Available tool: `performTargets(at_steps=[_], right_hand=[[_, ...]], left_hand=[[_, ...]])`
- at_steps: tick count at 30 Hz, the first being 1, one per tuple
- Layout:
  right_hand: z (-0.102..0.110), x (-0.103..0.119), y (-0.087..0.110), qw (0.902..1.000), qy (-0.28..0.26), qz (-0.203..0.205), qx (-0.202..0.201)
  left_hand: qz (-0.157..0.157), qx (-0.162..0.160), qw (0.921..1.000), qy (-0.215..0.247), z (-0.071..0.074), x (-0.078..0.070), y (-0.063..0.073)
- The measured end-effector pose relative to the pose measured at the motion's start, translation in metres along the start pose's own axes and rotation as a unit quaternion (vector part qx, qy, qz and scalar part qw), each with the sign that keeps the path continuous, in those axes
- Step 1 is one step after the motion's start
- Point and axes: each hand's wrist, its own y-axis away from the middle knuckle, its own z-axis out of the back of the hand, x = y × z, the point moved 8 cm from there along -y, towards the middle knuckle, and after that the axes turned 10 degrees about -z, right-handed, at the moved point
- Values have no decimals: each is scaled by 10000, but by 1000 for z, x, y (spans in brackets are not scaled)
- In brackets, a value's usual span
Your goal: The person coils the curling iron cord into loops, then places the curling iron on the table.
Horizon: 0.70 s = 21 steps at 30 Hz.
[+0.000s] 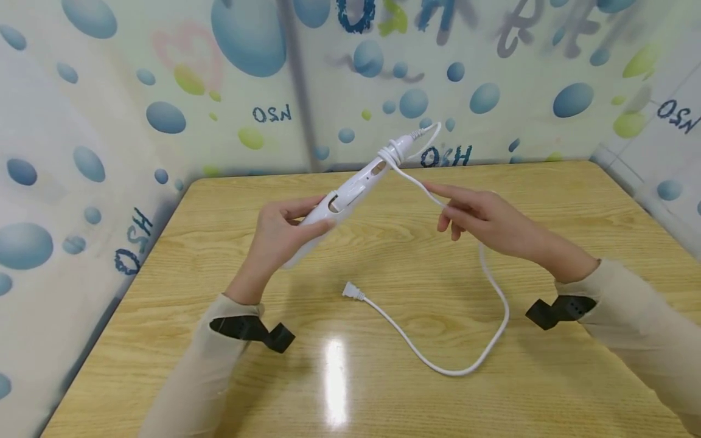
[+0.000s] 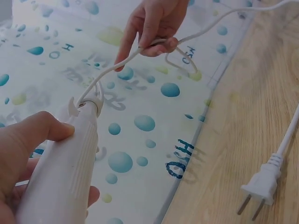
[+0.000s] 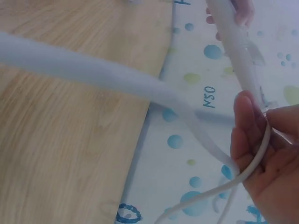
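Grasping one white handheld appliance (image 1: 358,184), the left hand (image 1: 279,228) holds it aslant above a wood-grained table (image 1: 230,237), cord end uppermost and to the right. Right hand (image 1: 487,222), thumb and fingers holding the white cord (image 1: 507,310), stands near that end, where loops of cord encircle the appliance. White two-pronged plug (image 1: 352,291) lies on the table, apart from both hands, its cord curving round toward the right hand.

Bubble-printed walls (image 1: 339,106) beside a wooden table (image 1: 416,413) suggest a booth, perhaps.
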Motion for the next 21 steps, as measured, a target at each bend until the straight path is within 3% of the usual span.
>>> performTargets(at_steps=[7, 16, 21], right_hand=[[9, -19, 5, 9970, -554, 73, -536], [-6, -47, 5, 9896, -1346, 286, 430], [-3, -67, 1, 9856, -1616, 64, 492]], left_hand=[[-38, -83, 9987, 502, 3, -7, 0], [-126, -188, 9959, 872, 10, -15, -1], [-237, 43, 9936, 1101, 6, -21, 2]])
